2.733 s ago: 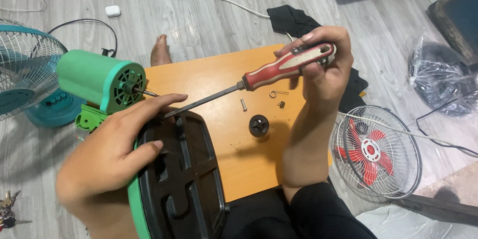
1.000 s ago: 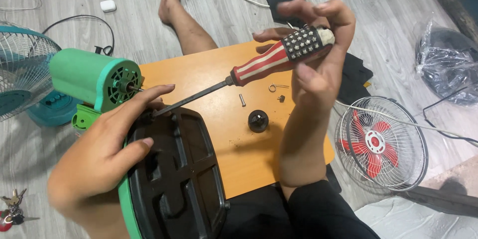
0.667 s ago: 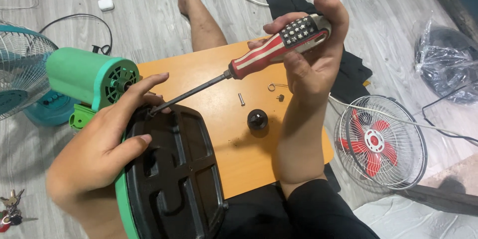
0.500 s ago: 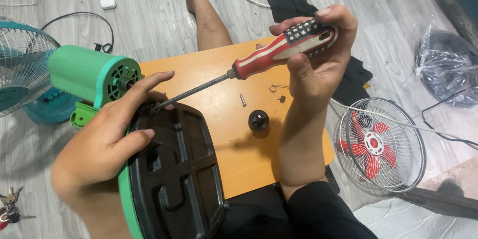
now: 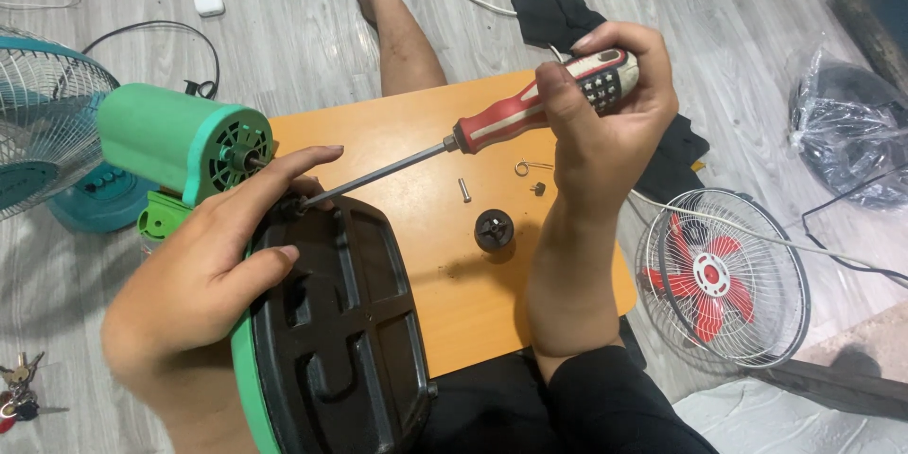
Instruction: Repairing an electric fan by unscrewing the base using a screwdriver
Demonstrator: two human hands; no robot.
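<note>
My right hand (image 5: 605, 123) grips the red and white handle of a long screwdriver (image 5: 492, 125). Its steel shaft slants down left, and the tip meets the far rim of a fan base (image 5: 340, 322) turned black underside up, green edge showing. My left hand (image 5: 203, 265) lies over the base's left side, fingers spread near the tip. The green fan motor housing (image 5: 175, 142) sits just beyond my left hand. Everything rests on an orange board (image 5: 445, 255).
On the board lie a loose screw (image 5: 464, 189), a small wire clip (image 5: 530, 167), a tiny nut (image 5: 539, 189) and a black knob (image 5: 494, 229). A red-bladed fan (image 5: 724, 274) lies right, a teal fan (image 5: 47, 142) left, keys (image 5: 19, 388) lower left, a bagged item (image 5: 851, 132) far right.
My right hand has turned the screwdriver handle while the tip stays at the base's rim. My left hand keeps its place on the base. The view has shifted slightly.
</note>
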